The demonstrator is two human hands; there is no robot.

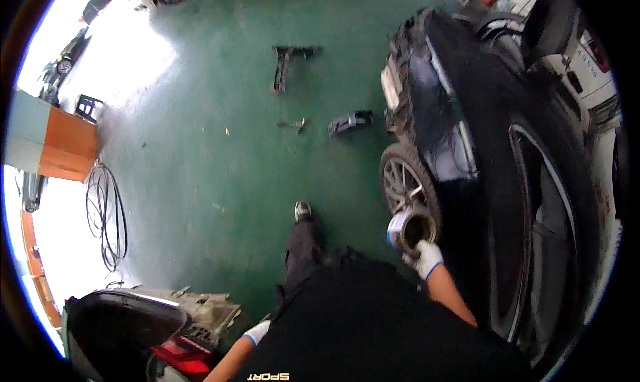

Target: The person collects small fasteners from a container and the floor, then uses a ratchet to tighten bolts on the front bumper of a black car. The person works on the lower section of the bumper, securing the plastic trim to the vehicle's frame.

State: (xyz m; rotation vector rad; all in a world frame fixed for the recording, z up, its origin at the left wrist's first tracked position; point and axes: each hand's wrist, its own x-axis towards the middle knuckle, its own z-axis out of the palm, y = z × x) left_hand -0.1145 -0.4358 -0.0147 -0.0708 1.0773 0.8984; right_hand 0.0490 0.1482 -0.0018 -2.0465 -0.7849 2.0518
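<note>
Clocks here are read from the middle of the view. At nine o'clock a black hose (107, 215) lies in loops on the green floor (200, 202), so feet should stay off it. At seven o'clock is the left hand (259, 331), in a white glove. The black shirt (373, 315) hides its fingers, so I can't tell if they are spread or pressed together. Near twelve o'clock lies a dark bent piece (281, 69), and a grey piece (350, 122) is at one o'clock. Look down and step around them. At four o'clock is the round tin (398, 229), in front of the car's wheel (402, 182). The right hand (427, 258), gloved too, pinches its near side. I can't see what is inside. A good way is to hold it tight, move slowly, and keep it from bumping the black car (493, 202) at three o'clock.
</note>
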